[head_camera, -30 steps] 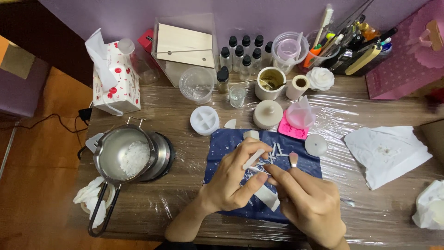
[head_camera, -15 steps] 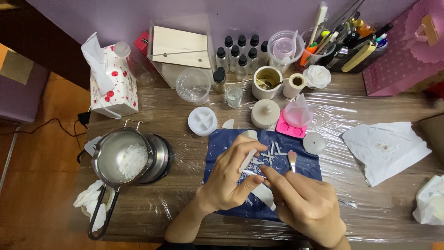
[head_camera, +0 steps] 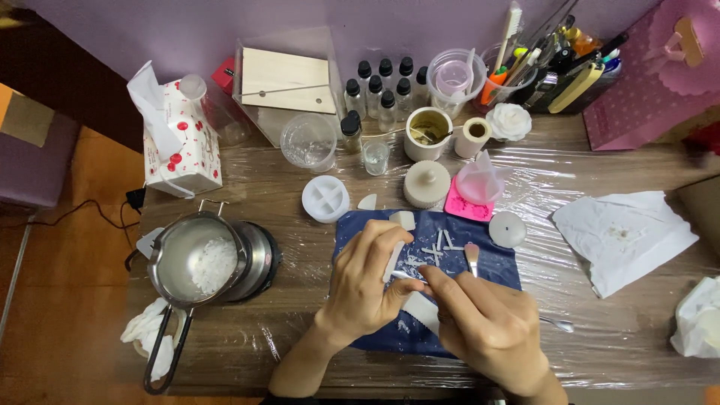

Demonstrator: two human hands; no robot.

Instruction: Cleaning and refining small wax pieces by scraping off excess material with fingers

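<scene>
**Wax work on a wrapped bench**

Plastic film is covering the wooden bench (head_camera: pixel 615 330), where a dark blue mat (head_camera: pixel 499 266) is lying. Over that mat, the left hand (head_camera: pixel 364 289) is pinching a white wax strip (head_camera: pixel 393 261). The right hand (head_camera: pixel 487 326) is curling around a thin metal tool (head_camera: pixel 559 324), its tip hidden. White shavings (head_camera: pixel 439 247) are scattering beyond the fingers (head_camera: pixel 390 244).

Both of my hands sit low in the head view, forearms entering from the bottom edge. My left hand (head_camera: pixel 367 289) is curled, fingers bent inward and thumb tucked toward the right. My right hand (head_camera: pixel 484 326) lies just beside it, knuckles up, index finger extended toward the left hand's fingertips. The two hands touch at the fingertips.
</scene>
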